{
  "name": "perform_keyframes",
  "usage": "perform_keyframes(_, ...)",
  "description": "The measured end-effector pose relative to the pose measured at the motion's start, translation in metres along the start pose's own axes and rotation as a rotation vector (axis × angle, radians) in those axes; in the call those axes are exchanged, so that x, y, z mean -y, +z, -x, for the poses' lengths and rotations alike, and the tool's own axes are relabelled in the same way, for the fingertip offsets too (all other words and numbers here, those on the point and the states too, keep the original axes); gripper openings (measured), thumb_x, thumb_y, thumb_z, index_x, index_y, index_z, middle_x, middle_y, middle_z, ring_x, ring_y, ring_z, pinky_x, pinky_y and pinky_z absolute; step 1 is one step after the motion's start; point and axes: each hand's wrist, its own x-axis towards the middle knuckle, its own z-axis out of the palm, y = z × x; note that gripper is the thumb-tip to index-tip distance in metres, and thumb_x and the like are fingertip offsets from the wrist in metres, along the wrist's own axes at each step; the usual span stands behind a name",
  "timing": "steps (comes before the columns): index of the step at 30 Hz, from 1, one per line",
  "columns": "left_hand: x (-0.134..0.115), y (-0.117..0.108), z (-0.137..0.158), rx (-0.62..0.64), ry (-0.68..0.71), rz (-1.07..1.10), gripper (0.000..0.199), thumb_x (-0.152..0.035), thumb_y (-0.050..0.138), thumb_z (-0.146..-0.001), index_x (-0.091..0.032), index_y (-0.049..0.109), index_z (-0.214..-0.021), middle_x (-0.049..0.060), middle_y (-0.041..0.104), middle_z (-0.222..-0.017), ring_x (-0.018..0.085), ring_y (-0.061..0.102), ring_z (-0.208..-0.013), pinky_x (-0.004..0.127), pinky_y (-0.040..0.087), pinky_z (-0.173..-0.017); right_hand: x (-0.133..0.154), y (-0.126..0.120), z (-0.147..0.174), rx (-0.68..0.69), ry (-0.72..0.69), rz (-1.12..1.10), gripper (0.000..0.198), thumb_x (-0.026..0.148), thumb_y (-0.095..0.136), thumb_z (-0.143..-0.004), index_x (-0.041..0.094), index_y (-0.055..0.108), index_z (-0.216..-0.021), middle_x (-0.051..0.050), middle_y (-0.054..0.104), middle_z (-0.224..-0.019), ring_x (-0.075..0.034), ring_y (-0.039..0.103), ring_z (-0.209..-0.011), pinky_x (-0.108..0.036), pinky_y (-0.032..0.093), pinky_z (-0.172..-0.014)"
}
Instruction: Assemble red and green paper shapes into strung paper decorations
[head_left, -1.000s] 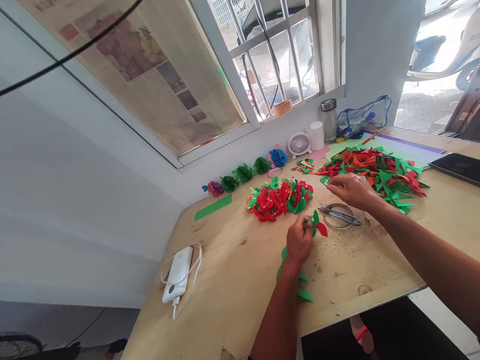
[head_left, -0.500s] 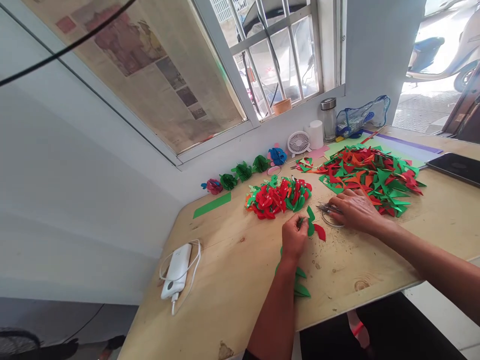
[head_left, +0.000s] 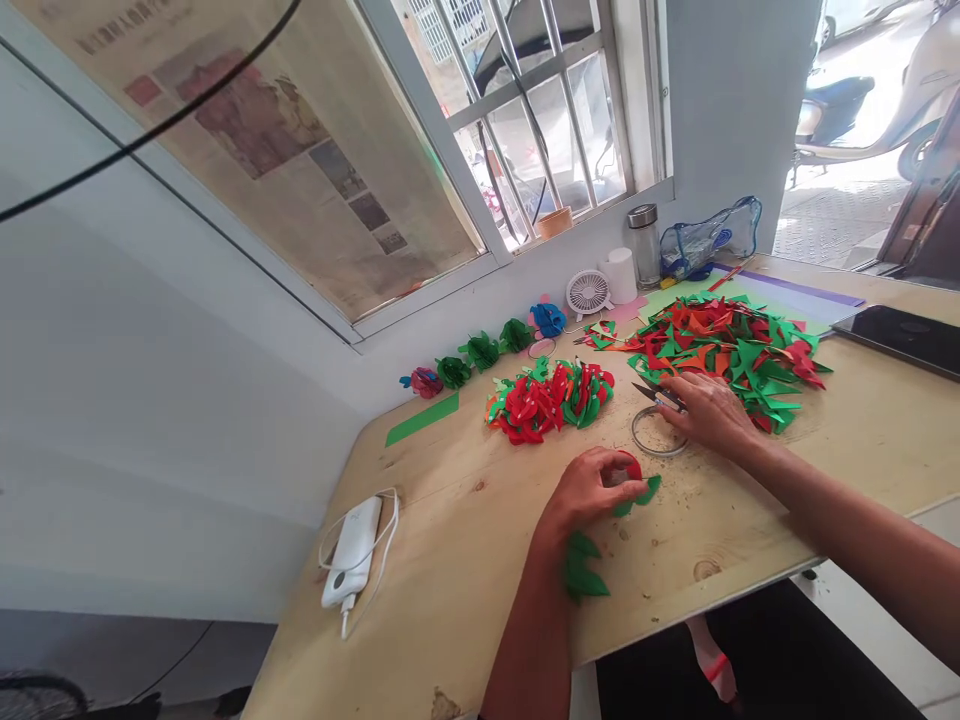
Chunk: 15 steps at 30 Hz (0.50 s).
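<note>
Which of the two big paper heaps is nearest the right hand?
The larger heap, just beyond the right hand; the smaller heap lies farther left.

Held paper point(head_left: 652, 488) green, red; fan point(head_left: 589, 293) white.

Daylight floods in through the silver metal barred window point(head_left: 525, 82) and the open doorway point(head_left: 817, 225), bleaching the pale scooter point(head_left: 919, 75) outside, as your pale wooden counter point(head_left: 450, 560) takes soft light. Green, leaf-shaped paper pieces point(head_left: 583, 572) near your left hand point(head_left: 592, 490) look slightly blurred; wide-angle distortion stretches the edges, the lower left dim.
</note>
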Motion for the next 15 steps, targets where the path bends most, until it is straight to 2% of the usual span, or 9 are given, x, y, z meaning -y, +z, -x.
perform_keyframes(1,-0.001,0.000,-0.001,0.033,0.033,-0.080,0.019,-0.033,0.073,-0.061,-0.020,0.074,-0.076,0.006,0.068,-0.075,0.017,0.059,-0.066,0.025,0.044,-0.060,0.000,0.000,0.000,-0.017,0.027,-0.023,0.033,0.041,0.048,-0.082,0.018,0.063,-0.100,-0.010,0.067,-0.089,-0.026,0.059,-0.085,-0.035,0.039,-0.071)
perform_keyframes(3,-0.004,0.002,-0.004,-0.003,0.085,-0.235,0.017,-0.031,0.063,-0.072,-0.020,0.073,-0.081,0.006,0.068,-0.076,0.018,0.059,-0.067,0.027,0.044,-0.062,0.000,-0.001,-0.001,-0.054,0.085,-0.083,0.034,0.041,0.048,-0.081,0.018,0.063,-0.102,-0.010,0.067,-0.093,-0.025,0.060,-0.081,-0.034,0.041,-0.066)
perform_keyframes(4,-0.006,0.005,-0.005,-0.026,0.112,-0.304,0.016,-0.029,0.060,-0.075,-0.020,0.072,-0.081,0.007,0.068,-0.076,0.019,0.059,-0.068,0.028,0.044,-0.064,0.000,-0.002,-0.001,-0.069,0.111,-0.123,0.034,0.040,0.049,-0.081,0.019,0.063,-0.102,-0.009,0.067,-0.095,-0.024,0.061,-0.079,-0.033,0.041,-0.064)
perform_keyframes(7,-0.014,0.021,-0.012,0.026,0.255,-0.499,0.015,-0.024,0.058,-0.076,-0.021,0.071,-0.083,0.007,0.069,-0.080,0.021,0.059,-0.075,0.032,0.044,-0.071,0.001,-0.004,-0.003,-0.103,0.160,-0.275,0.032,0.040,0.050,-0.079,0.019,0.063,-0.101,-0.008,0.067,-0.094,-0.021,0.061,-0.072,-0.032,0.043,-0.064)
perform_keyframes(9,-0.018,0.036,-0.017,0.049,0.336,-0.672,0.018,-0.022,0.059,-0.075,-0.019,0.070,-0.089,0.010,0.068,-0.089,0.025,0.058,-0.087,0.036,0.042,-0.079,0.002,-0.007,-0.004,-0.121,0.219,-0.421,0.032,0.040,0.053,-0.077,0.018,0.063,-0.098,-0.007,0.066,-0.088,-0.019,0.060,-0.069,-0.032,0.044,-0.066)
perform_keyframes(11,-0.021,0.050,-0.023,0.082,0.349,-0.835,0.021,-0.020,0.057,-0.077,-0.018,0.069,-0.094,0.012,0.066,-0.096,0.028,0.054,-0.096,0.040,0.040,-0.082,0.004,-0.012,-0.006,-0.125,0.322,-0.632,0.033,0.042,0.056,-0.075,0.017,0.063,-0.095,-0.006,0.065,-0.080,-0.018,0.059,-0.065,-0.032,0.045,-0.063)
perform_keyframes(15,-0.018,0.070,-0.035,0.141,0.288,-1.057,0.021,-0.014,0.049,-0.080,-0.017,0.068,-0.090,0.013,0.064,-0.095,0.027,0.051,-0.097,0.041,0.039,-0.082,0.006,-0.024,-0.007,-0.085,0.557,-1.213,0.032,0.044,0.063,-0.069,0.018,0.059,-0.087,0.000,0.058,-0.065,-0.014,0.053,-0.054,-0.027,0.040,-0.048)
